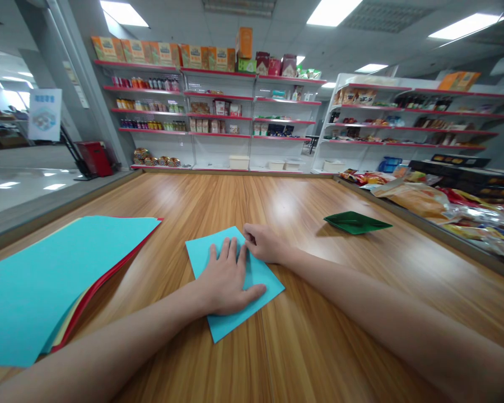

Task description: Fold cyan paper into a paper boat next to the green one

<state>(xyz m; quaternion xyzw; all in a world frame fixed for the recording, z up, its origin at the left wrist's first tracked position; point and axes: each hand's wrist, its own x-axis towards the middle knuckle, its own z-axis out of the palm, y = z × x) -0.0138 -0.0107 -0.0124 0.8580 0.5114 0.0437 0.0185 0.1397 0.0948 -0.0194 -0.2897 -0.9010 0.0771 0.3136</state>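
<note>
— Head view first: we are leaning over the wooden table [302,224], and the blue paper square [229,322] is lying flat on it right in front of us. What could go wrong, as we are judging it?

— We are thinking the sheet could skid on that glossy wood if the left hand [225,280] eases its weight, and the fold would come out crooked.

— How are our hands sitting?

— We are pressing the left hand flat, fingers spread and apart, palm down on the paper. The right hand [264,243] is curled, fingertips drawn together, pinching at the paper's far edge.

— And nearby?

— A stack of coloured sheets [50,280] is lying at our left, and a folded green paper [355,222] well apart on the right.
</note>
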